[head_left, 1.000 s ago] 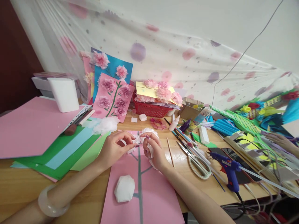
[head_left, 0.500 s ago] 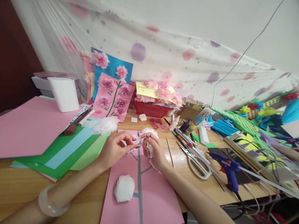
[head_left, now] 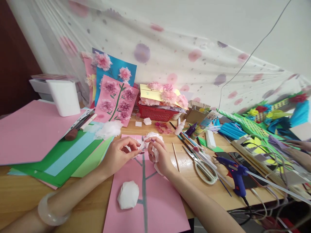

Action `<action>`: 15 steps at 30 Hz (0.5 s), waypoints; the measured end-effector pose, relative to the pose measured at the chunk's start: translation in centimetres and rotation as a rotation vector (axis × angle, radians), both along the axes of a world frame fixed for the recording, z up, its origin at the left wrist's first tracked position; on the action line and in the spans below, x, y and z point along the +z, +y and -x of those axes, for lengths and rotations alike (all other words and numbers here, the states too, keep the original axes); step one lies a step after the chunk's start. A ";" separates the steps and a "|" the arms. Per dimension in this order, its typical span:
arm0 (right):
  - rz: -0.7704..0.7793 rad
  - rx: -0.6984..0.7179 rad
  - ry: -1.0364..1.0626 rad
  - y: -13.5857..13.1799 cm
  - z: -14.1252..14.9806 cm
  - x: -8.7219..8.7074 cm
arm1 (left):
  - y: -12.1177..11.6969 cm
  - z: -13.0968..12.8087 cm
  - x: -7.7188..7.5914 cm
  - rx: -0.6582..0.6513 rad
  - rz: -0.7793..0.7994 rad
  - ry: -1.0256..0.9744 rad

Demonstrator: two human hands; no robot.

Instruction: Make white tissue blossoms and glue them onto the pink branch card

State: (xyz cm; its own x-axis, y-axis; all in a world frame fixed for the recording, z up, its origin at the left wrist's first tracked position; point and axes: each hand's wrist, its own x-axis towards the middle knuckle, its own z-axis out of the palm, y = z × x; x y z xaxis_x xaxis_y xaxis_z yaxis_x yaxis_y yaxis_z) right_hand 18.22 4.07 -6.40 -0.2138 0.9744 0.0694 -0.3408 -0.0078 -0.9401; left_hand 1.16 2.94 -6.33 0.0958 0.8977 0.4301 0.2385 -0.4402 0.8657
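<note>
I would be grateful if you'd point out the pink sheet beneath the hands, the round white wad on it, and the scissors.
Pink sheet (head_left: 165,202): head view, bare lower-right part.
White wad (head_left: 128,194): head view, middle of its top.
Scissors (head_left: 197,160): head view, where blades meet handles.

Light is soft and fairly bright, shadows faint. Glare whitens the desk (head_left: 186,165) just right of the right hand (head_left: 160,157); farther right, wide-angle stretch and softness smear another person's hand (head_left: 299,156).
</note>
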 end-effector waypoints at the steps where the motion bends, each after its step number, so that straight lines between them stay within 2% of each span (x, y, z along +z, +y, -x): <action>1: 0.003 0.000 -0.003 0.0 0.0 0.0 | 0.0 0.0 0.0 0.002 -0.002 -0.001; 9: -0.002 0.028 -0.035 0.0 0.1 -0.2 | 0.0 0.0 -0.1 0.001 -0.027 0.010; 15: -0.009 0.035 -0.036 0.2 0.0 -0.6 | -0.1 -0.1 0.3 -0.006 0.023 -0.030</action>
